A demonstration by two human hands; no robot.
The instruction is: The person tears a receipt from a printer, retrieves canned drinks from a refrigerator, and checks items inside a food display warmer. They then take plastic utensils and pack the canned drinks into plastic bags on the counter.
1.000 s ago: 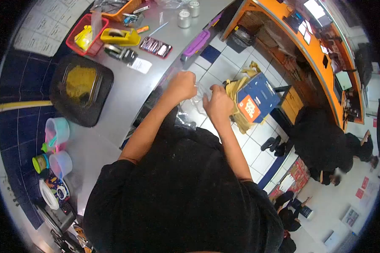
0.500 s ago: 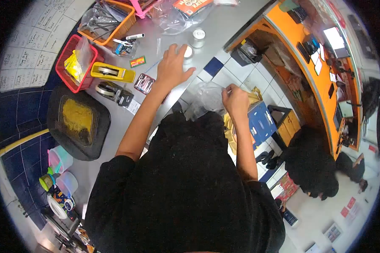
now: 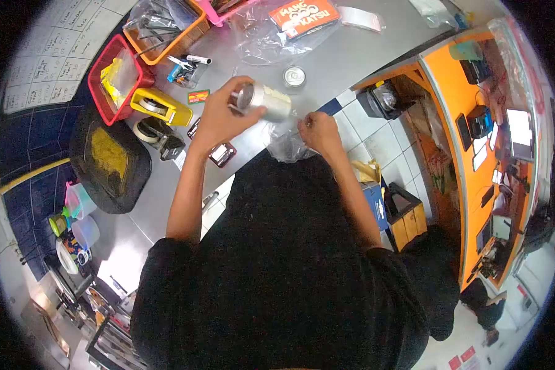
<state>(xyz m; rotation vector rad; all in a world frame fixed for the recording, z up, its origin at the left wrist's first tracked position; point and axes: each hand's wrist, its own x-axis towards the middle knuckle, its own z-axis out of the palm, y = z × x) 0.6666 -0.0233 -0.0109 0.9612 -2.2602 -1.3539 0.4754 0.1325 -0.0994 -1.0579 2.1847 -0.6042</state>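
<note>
My left hand (image 3: pixel 222 117) is wrapped around a light-coloured drink can (image 3: pixel 272 103), which lies tilted on its side above the steel table with one end toward the palm. The can's far end points at my right hand (image 3: pixel 320 132). That hand is closed, pinching the edge of a clear plastic bag (image 3: pixel 287 147) that hangs by the table's edge in front of my body. A second can (image 3: pixel 294 76) stands upright on the table, just beyond the held one.
On the steel table (image 3: pixel 228 68) are an orange basket (image 3: pixel 172 46), a red basket (image 3: pixel 102 98), a yellow tape dispenser (image 3: pixel 177 112), a dark tray (image 3: pixel 129 191) and an orange printed box (image 3: pixel 305 17). An orange counter (image 3: pixel 472 203) stands at right. People in black are nearby.
My left hand has lifted a can off the table and tipped it sideways. My right hand, still pinching the plastic bag, has moved left and closer to it.
</note>
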